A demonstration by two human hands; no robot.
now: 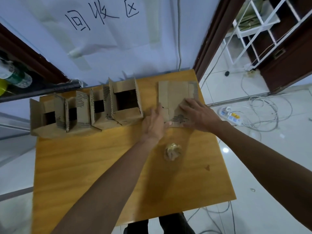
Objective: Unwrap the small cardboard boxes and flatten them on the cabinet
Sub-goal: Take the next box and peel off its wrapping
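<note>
pressing a flattened cardboard box (175,97) onto the far right of the wooden cabinet (94,157), left hand (154,123) and right hand (198,114) lie open, palms down. four opened boxes (125,100) stand just left. cardboard looks light, stiff; best held by its edges.

The cabinet (94,166) holds four open boxes (126,100), one flattened box (175,93), one tape wad (173,152) and two hands (153,124).
</note>
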